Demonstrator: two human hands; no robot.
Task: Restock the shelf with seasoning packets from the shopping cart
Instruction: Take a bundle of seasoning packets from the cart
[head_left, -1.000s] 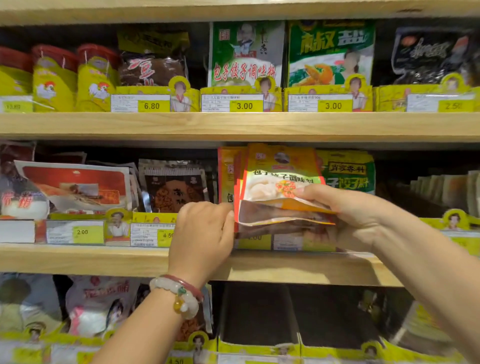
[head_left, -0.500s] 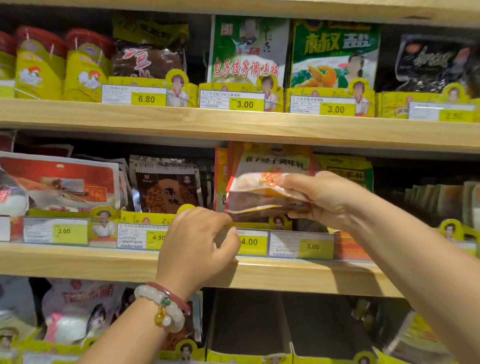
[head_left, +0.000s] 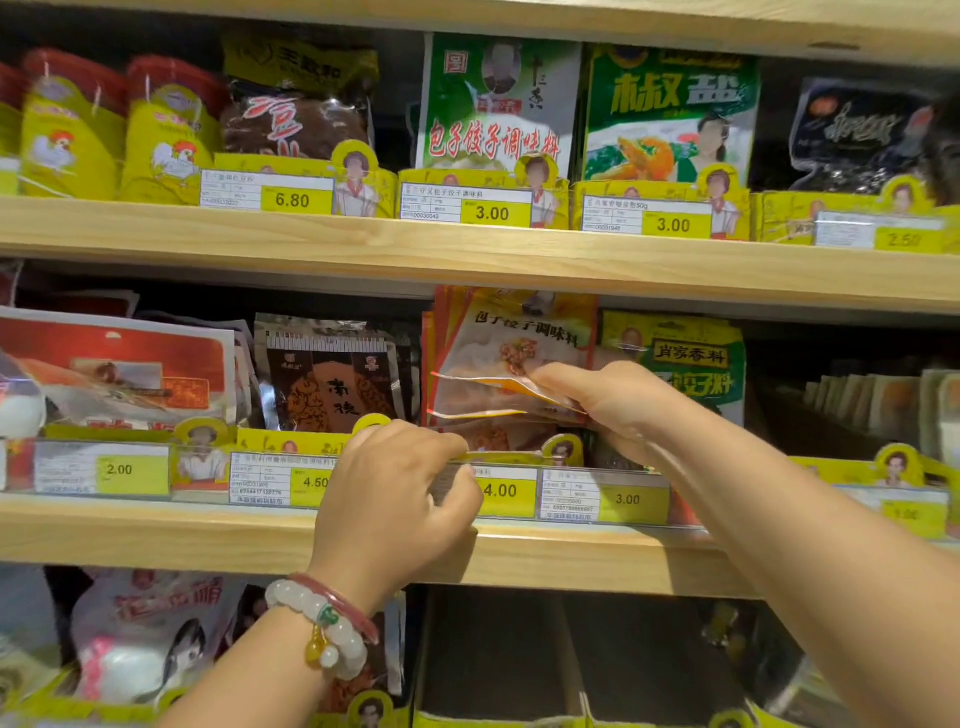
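A bunch of orange-and-yellow seasoning packets (head_left: 506, 358) stands in the yellow display tray (head_left: 511, 457) on the middle shelf (head_left: 218, 530). My right hand (head_left: 608, 405) grips the front packets by their lower right part, bending them forward. My left hand (head_left: 395, 499) is curled over the tray's front edge, with the thumb on the 4.00 price label (head_left: 501, 491). The shopping cart is out of view.
Beside the orange packets stand dark brown packets (head_left: 332, 374) on the left and green-yellow packets (head_left: 685, 364) on the right. The upper shelf (head_left: 467, 249) holds green, yellow and dark packets. Two cardboard compartments (head_left: 571, 654) on the shelf below look dark inside.
The packets went from in front of the shelf into the tray, behind the price label. My right hand moved in with them. My left hand slid right along the tray's front edge.
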